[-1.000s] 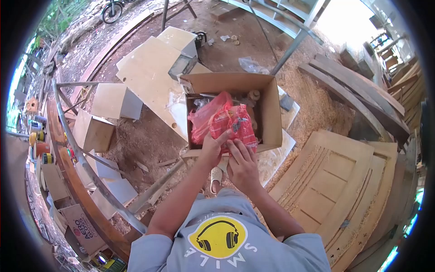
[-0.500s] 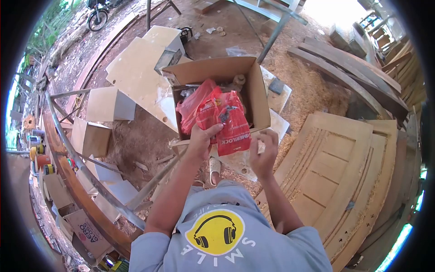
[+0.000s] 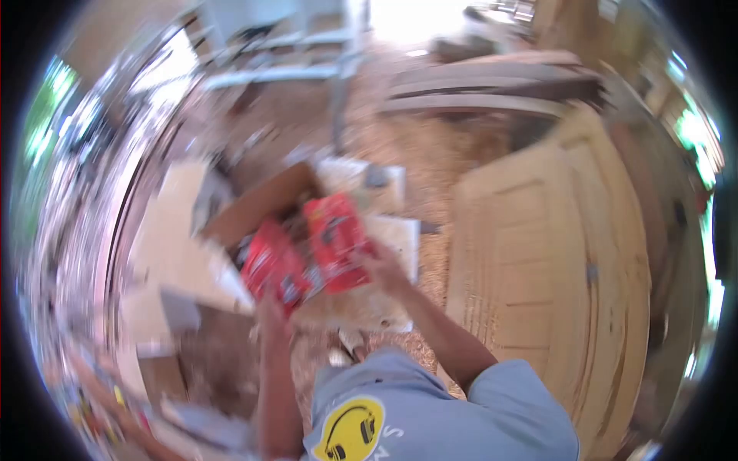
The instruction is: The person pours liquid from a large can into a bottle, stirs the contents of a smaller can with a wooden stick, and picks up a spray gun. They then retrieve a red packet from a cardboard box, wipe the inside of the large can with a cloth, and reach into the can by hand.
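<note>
Near the middle of the head view, your right hand (image 3: 384, 270) is closed on the near right edge of a red packet (image 3: 335, 238), which is tilted beside the open cardboard box (image 3: 265, 206). Your left hand (image 3: 273, 311) is closed on the near end of a red bag (image 3: 270, 261) over the box's near side; blur hides the finger placement. Farther right lies a wooden panel (image 3: 511, 269).

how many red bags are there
2: one red bag in the left hand, another red bag in the right hand. More may be hidden in the box; the picture is blurred.
</note>
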`<state>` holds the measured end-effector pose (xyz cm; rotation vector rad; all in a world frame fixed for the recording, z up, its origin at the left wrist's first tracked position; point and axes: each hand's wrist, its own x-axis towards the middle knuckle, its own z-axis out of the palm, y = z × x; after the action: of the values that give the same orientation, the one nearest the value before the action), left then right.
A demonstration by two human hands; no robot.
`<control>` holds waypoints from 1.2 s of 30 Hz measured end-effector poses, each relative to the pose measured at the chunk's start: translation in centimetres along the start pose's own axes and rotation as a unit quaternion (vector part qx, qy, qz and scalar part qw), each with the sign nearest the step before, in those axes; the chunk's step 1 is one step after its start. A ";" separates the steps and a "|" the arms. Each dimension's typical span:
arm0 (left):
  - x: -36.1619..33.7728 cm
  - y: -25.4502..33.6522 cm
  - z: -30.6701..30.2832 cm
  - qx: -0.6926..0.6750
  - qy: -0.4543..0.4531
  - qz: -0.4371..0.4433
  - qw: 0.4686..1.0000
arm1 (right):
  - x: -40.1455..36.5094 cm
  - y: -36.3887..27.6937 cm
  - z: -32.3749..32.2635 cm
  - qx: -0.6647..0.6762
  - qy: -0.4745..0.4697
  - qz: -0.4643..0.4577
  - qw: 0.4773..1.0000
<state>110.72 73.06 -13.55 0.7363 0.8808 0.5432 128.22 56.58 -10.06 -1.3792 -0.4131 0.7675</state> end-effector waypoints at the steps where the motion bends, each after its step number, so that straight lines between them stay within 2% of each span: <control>1: 0.9 -0.7 -1.1 -0.004 -0.021 -0.006 1.000 | -1.0 -1.1 0.5 0.117 -0.018 0.017 0.993; 2: -0.3 0.0 0.8 -0.019 -0.073 0.016 0.997 | -0.4 1.7 0.3 0.215 -0.059 0.050 0.973; 3: -1.6 0.9 2.4 -0.040 -0.118 0.038 0.991 | -0.7 1.7 0.7 0.045 -0.060 -0.018 0.997; 4: -1.3 0.1 3.4 -0.043 -0.118 0.023 0.992 | -1.5 1.3 1.7 -0.124 -0.050 -0.057 0.989; 5: -0.8 -0.9 4.4 -0.047 -0.111 0.009 0.993 | -2.2 0.8 2.1 -0.290 -0.039 -0.079 0.953; 6: -0.5 -1.9 5.2 -0.050 -0.097 -0.004 0.994 | -2.6 0.7 1.5 -0.302 -0.005 -0.048 0.952; 8: 0.8 -2.8 5.2 0.043 -0.126 -0.014 0.991 | -2.5 0.5 0.5 -0.316 0.047 0.015 0.948; 10: 0.9 -1.5 3.6 0.092 -0.179 -0.038 0.979 | -3.6 0.2 0.3 -0.257 0.046 -0.025 0.965; 11: 0.2 -1.6 4.1 0.044 -0.197 -0.047 0.978 | -4.5 -0.1 -0.6 -0.225 0.041 -0.043 0.972; 13: -4.6 -0.3 6.9 -0.058 -0.229 -0.070 0.969 | -6.2 0.4 -0.9 -0.250 0.078 -0.041 0.964; 14: -4.2 -1.1 6.9 -0.037 -0.251 -0.078 0.964 | -7.0 0.7 -0.8 -0.264 0.092 -0.038 0.959; 17: -3.7 -3.1 7.0 0.022 -0.310 -0.080 0.947 | -8.1 2.7 -1.9 -0.189 0.080 0.040 0.978; 18: -5.3 -2.8 8.0 0.040 -0.329 -0.068 0.941 | -8.8 3.3 -2.2 -0.038 0.070 0.052 0.995; 20: -6.7 -3.8 8.9 0.058 -0.355 -0.060 0.931 | -10.6 3.1 -2.3 0.128 0.016 0.040 0.991; 21: -7.3 -4.5 8.9 0.075 -0.338 -0.079 0.935 | -11.6 3.0 -2.4 0.211 -0.011 0.033 0.977; 23: -7.9 -5.4 9.5 0.106 -0.304 -0.109 0.941 | -12.8 3.9 -3.6 0.206 0.014 0.062 0.976; 24: -7.1 -7.1 9.0 0.098 -0.283 -0.088 0.950 | -13.1 4.6 -4.3 0.203 0.023 0.074 0.976; 27: -5.8 -8.8 7.9 0.141 -0.184 -0.031 0.972 | -14.4 6.6 -8.4 0.165 0.104 0.031 0.980; 29: -5.3 -8.2 7.4 0.096 -0.154 -0.052 0.982 | -15.2 8.6 -12.8 0.172 0.184 0.038 0.967; 30: -4.0 -8.5 6.6 0.087 -0.154 -0.010 0.984 | -15.6 9.8 -15.3 0.174 0.224 0.043 0.958; 31: -2.7 -8.9 5.9 0.078 -0.153 0.031 0.985 | -16.3 11.1 -17.6 0.112 0.261 0.073 0.956; 32: -2.4 -8.5 5.6 0.066 -0.147 0.014 0.987 | -17.2 13.0 -19.9 0.049 0.296 0.103 0.948; 34: -2.2 -7.0 5.1 0.032 -0.134 -0.007 0.990 | -18.6 19.3 -25.2 -0.036 0.221 0.243 0.944; 36: -0.8 -7.0 3.8 -0.014 -0.108 0.005 0.994 | -19.6 24.7 -29.7 -0.137 0.206 0.349 0.904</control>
<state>114.30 66.73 -16.90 0.7585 0.6680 0.4749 128.57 21.84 -35.92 -1.9376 0.3518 0.9805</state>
